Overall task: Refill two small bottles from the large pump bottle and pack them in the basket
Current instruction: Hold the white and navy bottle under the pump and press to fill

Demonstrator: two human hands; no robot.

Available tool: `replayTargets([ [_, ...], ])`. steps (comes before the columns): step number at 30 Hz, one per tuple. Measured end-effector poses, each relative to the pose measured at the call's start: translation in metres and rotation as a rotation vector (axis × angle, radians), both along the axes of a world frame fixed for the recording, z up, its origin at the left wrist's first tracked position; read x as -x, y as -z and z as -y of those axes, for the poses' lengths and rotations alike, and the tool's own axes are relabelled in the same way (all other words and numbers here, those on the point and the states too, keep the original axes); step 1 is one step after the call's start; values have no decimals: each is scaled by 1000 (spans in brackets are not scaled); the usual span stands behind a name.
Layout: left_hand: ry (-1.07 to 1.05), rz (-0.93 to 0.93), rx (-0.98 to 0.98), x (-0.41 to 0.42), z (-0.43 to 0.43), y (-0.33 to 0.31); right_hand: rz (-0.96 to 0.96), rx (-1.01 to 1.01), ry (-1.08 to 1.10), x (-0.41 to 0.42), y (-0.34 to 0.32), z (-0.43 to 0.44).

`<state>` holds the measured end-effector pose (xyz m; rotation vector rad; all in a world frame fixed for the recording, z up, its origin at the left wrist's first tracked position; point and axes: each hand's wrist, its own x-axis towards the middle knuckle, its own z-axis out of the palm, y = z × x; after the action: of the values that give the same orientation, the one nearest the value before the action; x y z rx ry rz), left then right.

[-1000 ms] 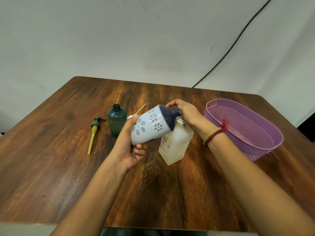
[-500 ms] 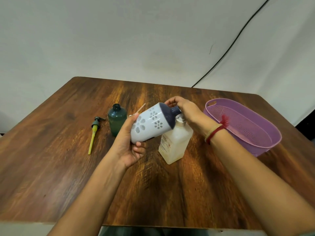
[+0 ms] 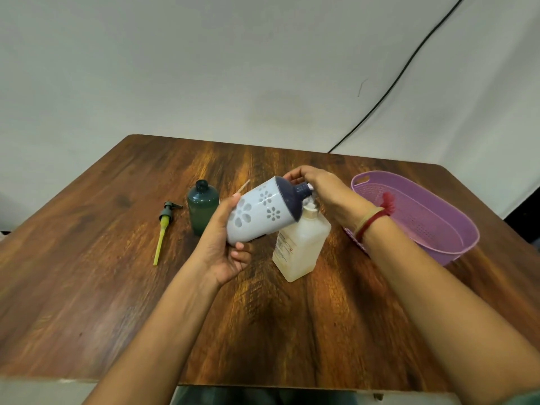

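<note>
1. Floral white bottle (image 3: 257, 213) is tilting above mid-worktop (image 3: 117, 287), its neck over the clear bottle (image 3: 301, 244), which is holding pale liquid.
2. Left hand (image 3: 222, 247) fingers are wrapping its base; right hand (image 3: 324, 188) fingers are pinching its neck.
3. Uncapped green bottle (image 3: 203, 210) is standing at 9 o'clock, basket (image 3: 432, 226) at 3 o'clock.

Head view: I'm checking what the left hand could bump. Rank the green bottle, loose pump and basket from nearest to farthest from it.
1. Green bottle, just behind the left hand, which holds the white bottle.
2. Loose pump, lying farther to the left.
3. Basket, across on the right, beyond the clear bottle.
</note>
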<state>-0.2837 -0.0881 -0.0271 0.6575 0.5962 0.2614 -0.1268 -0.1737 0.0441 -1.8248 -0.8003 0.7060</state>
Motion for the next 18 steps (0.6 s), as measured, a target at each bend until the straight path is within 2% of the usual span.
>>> replayTargets([
  [7, 13, -3, 11, -5, -3, 3, -82, -253, 106, -4, 21, -4],
  [13, 7, -17, -17, -3, -10, 0, 51, -146, 39, -4, 21, -6],
  [18, 8, 5, -59, -3, -11, -10, 45, -134, -4, -9, 13, -4],
])
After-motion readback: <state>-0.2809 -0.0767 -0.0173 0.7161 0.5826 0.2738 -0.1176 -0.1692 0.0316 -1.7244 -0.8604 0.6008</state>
